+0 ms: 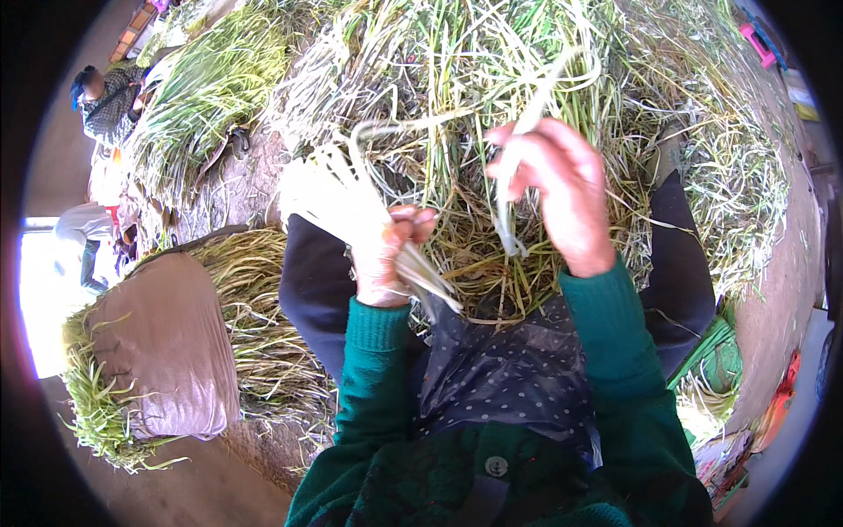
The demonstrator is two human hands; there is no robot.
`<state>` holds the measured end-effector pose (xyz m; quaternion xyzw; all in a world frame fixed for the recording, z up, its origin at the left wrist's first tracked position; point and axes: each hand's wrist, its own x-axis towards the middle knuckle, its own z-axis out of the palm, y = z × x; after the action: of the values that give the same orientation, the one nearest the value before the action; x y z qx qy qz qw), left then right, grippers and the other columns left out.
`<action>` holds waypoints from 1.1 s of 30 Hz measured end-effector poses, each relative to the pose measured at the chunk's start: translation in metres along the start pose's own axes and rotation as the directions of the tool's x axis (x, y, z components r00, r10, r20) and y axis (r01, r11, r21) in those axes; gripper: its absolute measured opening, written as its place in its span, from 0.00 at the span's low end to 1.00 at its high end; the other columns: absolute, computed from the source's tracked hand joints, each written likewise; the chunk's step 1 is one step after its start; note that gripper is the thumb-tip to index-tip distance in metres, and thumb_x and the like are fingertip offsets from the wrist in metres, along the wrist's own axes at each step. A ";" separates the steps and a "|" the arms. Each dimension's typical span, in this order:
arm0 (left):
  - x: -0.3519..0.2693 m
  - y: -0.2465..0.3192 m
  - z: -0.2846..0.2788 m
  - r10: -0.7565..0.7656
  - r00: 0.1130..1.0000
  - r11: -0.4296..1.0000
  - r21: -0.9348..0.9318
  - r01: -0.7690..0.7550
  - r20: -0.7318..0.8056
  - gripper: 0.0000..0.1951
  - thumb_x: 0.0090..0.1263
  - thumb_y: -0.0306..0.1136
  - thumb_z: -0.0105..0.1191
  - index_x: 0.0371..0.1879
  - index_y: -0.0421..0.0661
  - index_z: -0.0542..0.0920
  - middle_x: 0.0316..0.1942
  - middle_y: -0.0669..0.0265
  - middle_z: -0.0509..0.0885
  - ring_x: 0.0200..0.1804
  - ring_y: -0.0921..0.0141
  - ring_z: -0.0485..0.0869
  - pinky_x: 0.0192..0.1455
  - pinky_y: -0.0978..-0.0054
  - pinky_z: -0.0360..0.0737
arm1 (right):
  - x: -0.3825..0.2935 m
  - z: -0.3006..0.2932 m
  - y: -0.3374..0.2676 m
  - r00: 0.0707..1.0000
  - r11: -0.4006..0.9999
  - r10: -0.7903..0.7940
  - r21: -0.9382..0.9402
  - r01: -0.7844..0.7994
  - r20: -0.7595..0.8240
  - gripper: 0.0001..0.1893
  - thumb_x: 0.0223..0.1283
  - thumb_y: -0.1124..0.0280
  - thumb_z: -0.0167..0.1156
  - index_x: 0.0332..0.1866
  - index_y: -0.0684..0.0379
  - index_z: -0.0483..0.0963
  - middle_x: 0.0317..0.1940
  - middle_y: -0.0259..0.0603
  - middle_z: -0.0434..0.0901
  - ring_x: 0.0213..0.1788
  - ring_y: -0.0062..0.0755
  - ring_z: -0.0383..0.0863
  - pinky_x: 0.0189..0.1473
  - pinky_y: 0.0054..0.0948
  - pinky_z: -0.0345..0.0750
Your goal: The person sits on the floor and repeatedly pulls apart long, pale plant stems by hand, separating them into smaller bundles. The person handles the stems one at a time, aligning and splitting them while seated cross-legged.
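Observation:
A bundle of pale plant stalks (336, 191) is gripped in my left hand (390, 253), fanned out above the fist with the ends poking out below it. My right hand (560, 184) has its fingers closed around one long pale stalk (543, 89), whose top curls over and whose lower end hangs down, blurred. Beneath both hands lies a heap of loose green and straw-coloured stalks (461, 85) between my legs. A dark polka-dotted apron (507, 375) covers my lap.
To the left, a pinkish cloth (164, 342) lies over more stalks. A big pile of green stalks (217, 85) stands farther back, with a person (108, 99) beside it. A green woven sack (711, 362) with pale stalks is on the right.

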<state>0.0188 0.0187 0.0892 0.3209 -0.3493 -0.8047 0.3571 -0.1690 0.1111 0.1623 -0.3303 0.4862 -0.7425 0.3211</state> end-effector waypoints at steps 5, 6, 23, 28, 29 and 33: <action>-0.009 -0.008 0.049 -0.013 0.992 1.000 0.007 0.012 0.127 0.27 0.50 0.30 0.64 0.52 0.39 0.73 0.33 0.62 0.83 0.37 0.65 0.82 0.43 0.70 0.78 | 0.031 0.037 0.021 0.983 0.989 0.126 -0.094 -0.114 0.130 0.11 0.62 0.71 0.52 0.45 0.66 0.72 0.41 0.44 0.79 0.33 0.22 0.80 0.28 0.16 0.77; -0.007 -0.008 0.040 -0.066 0.979 0.994 0.103 0.047 0.191 0.23 0.52 0.29 0.63 0.48 0.38 0.74 0.29 0.61 0.82 0.34 0.65 0.81 0.41 0.70 0.78 | 0.036 0.039 0.025 0.983 0.990 0.126 -0.086 -0.115 0.133 0.11 0.63 0.69 0.52 0.44 0.66 0.72 0.41 0.44 0.79 0.34 0.23 0.80 0.29 0.17 0.77; 0.030 0.045 -0.011 0.044 0.944 0.876 -0.467 0.122 0.327 0.10 0.60 0.36 0.56 0.37 0.47 0.75 0.28 0.63 0.83 0.32 0.63 0.81 0.52 0.55 0.70 | -0.106 -0.066 0.042 0.758 0.751 0.638 -0.320 -0.577 0.132 0.08 0.60 0.68 0.55 0.34 0.62 0.76 0.19 0.29 0.72 0.19 0.14 0.67 0.23 0.18 0.67; 0.039 0.082 -0.023 0.164 0.923 0.922 -0.388 -0.018 0.347 0.15 0.57 0.31 0.58 0.43 0.47 0.73 0.33 0.72 0.81 0.37 0.74 0.79 0.57 0.61 0.70 | -0.124 -0.112 0.061 0.849 0.556 0.501 -0.688 -0.467 -0.171 0.07 0.56 0.72 0.56 0.33 0.65 0.76 0.20 0.32 0.74 0.23 0.18 0.69 0.26 0.21 0.67; 0.046 0.087 -0.021 0.141 0.924 0.896 -0.442 0.033 0.355 0.16 0.56 0.28 0.59 0.44 0.45 0.73 0.33 0.73 0.81 0.37 0.75 0.79 0.54 0.64 0.71 | -0.132 -0.133 0.066 0.849 0.480 0.453 -0.727 -0.491 -0.274 0.07 0.55 0.72 0.56 0.32 0.66 0.75 0.20 0.35 0.74 0.22 0.20 0.69 0.26 0.23 0.68; 0.049 0.135 -0.042 0.182 0.915 0.796 -0.600 0.079 0.361 0.16 0.55 0.24 0.58 0.43 0.44 0.74 0.32 0.73 0.81 0.35 0.76 0.78 0.50 0.69 0.72 | -0.145 -0.173 0.080 0.878 0.155 0.280 -0.884 -0.441 -0.388 0.10 0.54 0.66 0.55 0.28 0.63 0.73 0.22 0.50 0.75 0.26 0.46 0.76 0.29 0.38 0.70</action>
<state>0.0714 -0.1024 0.1603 0.0087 -0.1489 -0.9115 0.3833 -0.2120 0.2897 0.0082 -0.2793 0.9171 -0.2136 0.1876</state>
